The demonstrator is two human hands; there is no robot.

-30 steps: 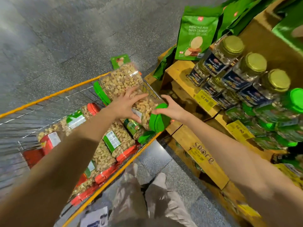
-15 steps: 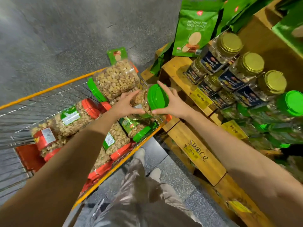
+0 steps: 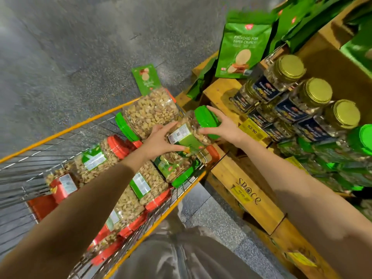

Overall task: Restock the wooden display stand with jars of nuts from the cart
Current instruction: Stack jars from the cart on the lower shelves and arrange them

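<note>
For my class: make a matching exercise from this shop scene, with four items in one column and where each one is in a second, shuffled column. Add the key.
Items
1. pistachio pouch
2. green-lidded jar
3. gold-lidded jars
4. red-lidded jar

Places
a. lying in the cart
b. stacked in rows on the wooden stand
c. gripped by the left hand and right hand
d. standing upright on a ledge of the stand

Pairs: 1-d; 2-c; 3-b; 4-a
</note>
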